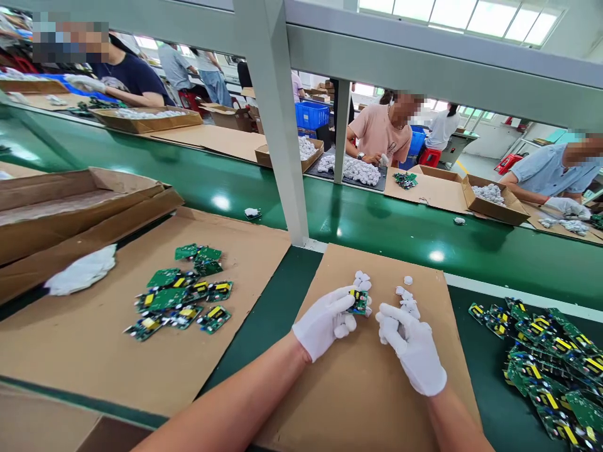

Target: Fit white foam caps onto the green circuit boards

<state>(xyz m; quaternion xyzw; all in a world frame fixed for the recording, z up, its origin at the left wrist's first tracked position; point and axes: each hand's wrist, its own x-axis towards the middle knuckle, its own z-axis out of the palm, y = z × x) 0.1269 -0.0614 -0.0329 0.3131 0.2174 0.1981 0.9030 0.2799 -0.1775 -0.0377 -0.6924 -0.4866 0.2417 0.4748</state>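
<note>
Over a brown cardboard sheet (377, 389), the white-gloved left hand (325, 323) grips a small green circuit board with yellow parts (358, 301). Beside it, the gloved right hand (412, 348) curls narrowly near small white plastic pieces (407, 300). Green board piles (551, 370) lie right.

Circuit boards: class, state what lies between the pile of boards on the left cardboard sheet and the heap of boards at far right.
In the head view, both gloved hands: the left hand holding a small circuit board, the right hand at white plastic pieces.
</note>
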